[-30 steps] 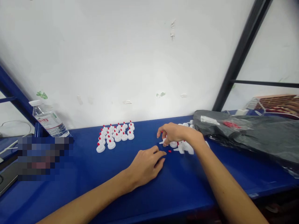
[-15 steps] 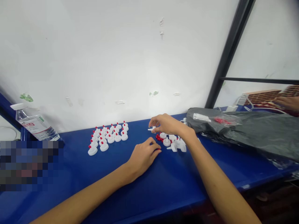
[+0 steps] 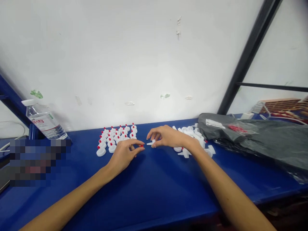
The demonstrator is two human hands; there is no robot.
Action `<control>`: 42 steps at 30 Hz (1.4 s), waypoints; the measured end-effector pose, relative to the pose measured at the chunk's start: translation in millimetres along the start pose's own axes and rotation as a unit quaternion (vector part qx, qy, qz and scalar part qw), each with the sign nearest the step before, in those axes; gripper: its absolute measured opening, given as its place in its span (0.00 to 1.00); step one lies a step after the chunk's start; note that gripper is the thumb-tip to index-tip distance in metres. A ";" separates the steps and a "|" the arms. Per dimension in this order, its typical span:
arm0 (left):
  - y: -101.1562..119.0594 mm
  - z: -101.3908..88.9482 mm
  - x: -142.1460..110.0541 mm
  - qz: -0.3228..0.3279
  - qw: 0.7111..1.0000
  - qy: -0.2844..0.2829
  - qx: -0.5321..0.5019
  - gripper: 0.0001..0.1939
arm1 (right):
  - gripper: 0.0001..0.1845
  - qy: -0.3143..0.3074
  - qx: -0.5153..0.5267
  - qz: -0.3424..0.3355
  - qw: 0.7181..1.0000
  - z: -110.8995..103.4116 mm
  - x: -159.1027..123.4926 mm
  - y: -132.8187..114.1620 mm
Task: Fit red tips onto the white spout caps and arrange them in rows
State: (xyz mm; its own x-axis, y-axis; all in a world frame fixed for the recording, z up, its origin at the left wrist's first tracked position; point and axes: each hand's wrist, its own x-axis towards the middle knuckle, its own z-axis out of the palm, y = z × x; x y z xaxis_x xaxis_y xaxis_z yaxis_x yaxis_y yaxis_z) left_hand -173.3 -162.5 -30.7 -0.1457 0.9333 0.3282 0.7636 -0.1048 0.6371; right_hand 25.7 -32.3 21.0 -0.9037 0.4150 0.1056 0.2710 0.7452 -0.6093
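Between the thumb and fingertips of my left hand (image 3: 125,151) is a small red tip cap (image 3: 142,146). My right hand (image 3: 166,137) pinches a white nozzle cap (image 3: 153,143), its thin spout pointing left toward the red cap. A small gap separates the two pieces. Behind my left hand, rows of white nozzle caps with red tips (image 3: 101,151) stand upright. Beside and partly behind my right wrist lies a loose pile of white nozzle caps (image 3: 197,136), with a little red showing among them.
All this lies on a blue table (image 3: 149,192) against a white wall. A clear water bottle (image 3: 45,120) leans at the left, near a blurred-out patch. A dark grey plastic bag (image 3: 267,134) covers the right side, with a packet of red pieces (image 3: 237,128) on it. A black post (image 3: 247,61) rises behind.
My left hand has moved left and up from beside the pile, carrying the red tip cap. My right hand has brought the white nozzle cap away from the pile, close to it. The view has shifted slightly.
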 end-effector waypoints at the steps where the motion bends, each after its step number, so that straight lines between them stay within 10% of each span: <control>1: 0.5 1.2 -0.7 0.013 1.000 0.001 0.004 0.10 | 0.18 -0.004 0.009 -0.004 1.000 0.8 0.5 -1.1; 21: 0.6 2.2 -6.9 0.105 0.994 -0.018 -0.002 0.08 | 0.20 -0.037 0.085 -0.029 0.995 6.6 1.1 -10.5; 42: -0.8 9.1 -3.9 0.004 0.982 -0.073 -0.174 0.13 | 0.26 -0.039 -0.007 -0.058 0.998 40.2 15.8 -0.4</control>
State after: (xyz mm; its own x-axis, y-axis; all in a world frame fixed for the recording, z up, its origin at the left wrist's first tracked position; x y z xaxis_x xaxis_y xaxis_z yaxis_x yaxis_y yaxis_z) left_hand -167.7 -162.9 -38.8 -0.0300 0.9685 0.2473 0.4987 -0.1999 0.8434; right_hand -2.0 -47.0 -8.7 -0.9522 0.2839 0.1126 0.1671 0.7929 -0.5860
